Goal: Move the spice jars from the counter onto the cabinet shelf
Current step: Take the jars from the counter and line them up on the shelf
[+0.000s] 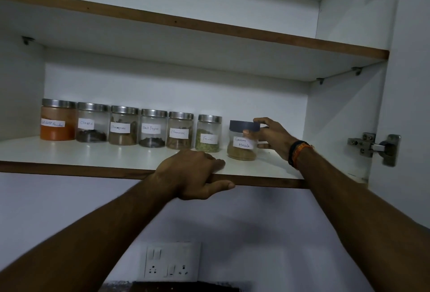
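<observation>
The right hand grips the Garam Masala jar: the thumb lies across the front just under the dark lid, and the fingers curl round the far side. The jar stands upright on the cabinet shelf. A dark and orange band sits at the wrist.

To the left of this hand, six steel-lidded jars stand upright in a row along the back of the same shelf. Nearest is the Fennel jar, close beside the held jar but not touching it. Beyond it come a Cinnamon jar, the Black Pepper jar, a second cinnamon jar, the Cloves jar and an orange powder jar whose label is illegible.

The left hand rests on the shelf's front edge, below and left of the right hand; fingers lie on top, thumb under the edge.

A door hinge is mounted to the right. A switch and socket plate sits on the wall below.
</observation>
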`<state>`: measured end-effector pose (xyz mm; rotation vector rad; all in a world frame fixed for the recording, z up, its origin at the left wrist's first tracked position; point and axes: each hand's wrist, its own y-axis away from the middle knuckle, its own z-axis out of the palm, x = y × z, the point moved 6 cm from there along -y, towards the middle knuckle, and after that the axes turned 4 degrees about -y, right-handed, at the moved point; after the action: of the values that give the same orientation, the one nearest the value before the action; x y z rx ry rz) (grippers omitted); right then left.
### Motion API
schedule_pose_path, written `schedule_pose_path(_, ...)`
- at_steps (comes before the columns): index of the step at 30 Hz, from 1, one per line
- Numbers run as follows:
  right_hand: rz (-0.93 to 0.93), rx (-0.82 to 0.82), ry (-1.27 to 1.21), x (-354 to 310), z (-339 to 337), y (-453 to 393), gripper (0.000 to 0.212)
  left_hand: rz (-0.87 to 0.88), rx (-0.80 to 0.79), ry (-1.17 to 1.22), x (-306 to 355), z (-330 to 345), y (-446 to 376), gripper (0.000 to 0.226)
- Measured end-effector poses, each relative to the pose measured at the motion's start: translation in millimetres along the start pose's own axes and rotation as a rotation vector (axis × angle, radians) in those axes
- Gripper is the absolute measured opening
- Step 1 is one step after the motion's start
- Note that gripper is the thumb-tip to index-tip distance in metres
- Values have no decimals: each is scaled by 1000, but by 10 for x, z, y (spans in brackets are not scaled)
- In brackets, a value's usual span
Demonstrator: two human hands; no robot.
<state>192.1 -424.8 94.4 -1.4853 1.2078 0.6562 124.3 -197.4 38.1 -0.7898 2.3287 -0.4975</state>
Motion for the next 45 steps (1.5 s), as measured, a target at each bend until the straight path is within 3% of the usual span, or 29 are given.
schedule_pose_path(20, -12, 35, 291, 85, 153, -466, 77, 7, 61, -9, 18, -32, 20, 90)
schedule_pose_path(29, 2, 105, 276, 157, 124, -418, 97, -2, 14, -19, 5, -42, 9, 85)
schedule_pose_path(34, -63, 220, 313, 4, 87, -187, 78, -11, -28, -6, 3, -38, 15, 85)
schedule_pose_path(40, -106, 230, 192, -190, 191, 360, 46, -40, -82, 13, -36, -2, -8, 89)
schedule_pose_path(45, -192, 293, 160, -315, 262, 935, 19, -111, -228, 99, -41, 59, -6, 80)
